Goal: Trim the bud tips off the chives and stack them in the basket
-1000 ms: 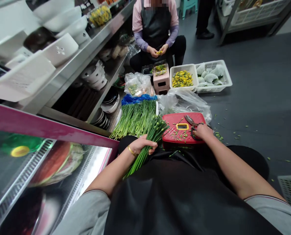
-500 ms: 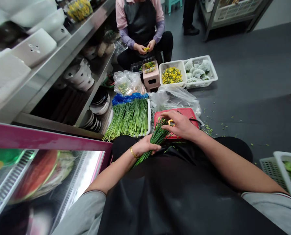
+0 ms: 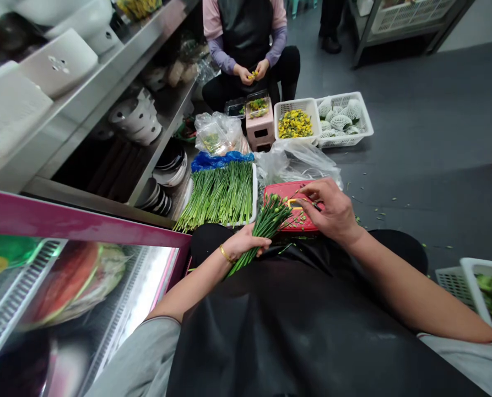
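Note:
My left hand (image 3: 248,242), with a gold bracelet at the wrist, is wrapped round a bunch of flowering chives (image 3: 269,218). Their green bud ends fan out up and to the right, and the cut ends point toward my apron. Just right of the buds, my right hand (image 3: 331,212) hovers over a red box lid (image 3: 282,190) with a yellow-edged handle. Thumb and forefinger are apart; a thin bit of stem shows near their tips. Loose buds and stem scraps lie on the lid. More chives (image 3: 223,193) fill a white tray (image 3: 254,193) left of it.
Opposite sits a person whose hands (image 3: 252,74) hold yellow flowers. White baskets of yellow flowers (image 3: 295,124) and net-wrapped produce (image 3: 345,118) stand ahead. A metal shelf (image 3: 101,77) with dishes and a lit display case (image 3: 84,303) border the left. Another basket (image 3: 469,275) is at right.
My right hand has drawn back to the right, away from the bunch, baring the bud ends. My left hand keeps its hold on the chives. The view has shifted slightly.

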A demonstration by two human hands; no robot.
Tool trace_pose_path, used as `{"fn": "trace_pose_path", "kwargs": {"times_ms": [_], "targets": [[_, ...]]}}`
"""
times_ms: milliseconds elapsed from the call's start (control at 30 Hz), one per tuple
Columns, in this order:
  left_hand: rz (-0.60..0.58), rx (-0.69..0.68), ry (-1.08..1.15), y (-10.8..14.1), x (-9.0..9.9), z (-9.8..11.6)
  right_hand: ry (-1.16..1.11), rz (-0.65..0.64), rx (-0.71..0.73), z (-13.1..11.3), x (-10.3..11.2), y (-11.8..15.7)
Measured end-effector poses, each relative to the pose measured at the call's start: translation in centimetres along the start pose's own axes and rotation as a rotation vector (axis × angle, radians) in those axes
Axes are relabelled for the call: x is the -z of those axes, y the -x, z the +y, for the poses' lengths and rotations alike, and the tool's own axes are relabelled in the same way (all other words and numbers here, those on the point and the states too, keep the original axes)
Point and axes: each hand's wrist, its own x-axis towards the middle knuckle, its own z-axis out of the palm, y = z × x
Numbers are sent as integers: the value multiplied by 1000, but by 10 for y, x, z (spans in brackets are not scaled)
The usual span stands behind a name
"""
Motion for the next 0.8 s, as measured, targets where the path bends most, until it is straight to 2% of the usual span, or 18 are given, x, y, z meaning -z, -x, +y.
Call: {"fn": "trace_pose_path", "kwargs": {"times_ms": [67,133,233,300,400,500,633,800], "targets": [[4,11,9,0,0,0,49,-53,119,-4,-5,-1],[1,21,29,0,1,1,101,-166,204,-5,-14,4],[-7,17,61,2,1,2,165,-264,195,-1,-25,18],[-6,10,52,3,2,2,166,-255,168,1,-25,26],[-7,9,6,2,1,2,189,-139,159,1,-18,25],[-8,15,-12,1,-1,4,260,-80,246,0,-12,12],[-13,20,-32,0,-2,6,361,-200,399,1,-12,-6],[9,57,-16,-1,-1,2,430,-341,440,0,-17,-6]]}}
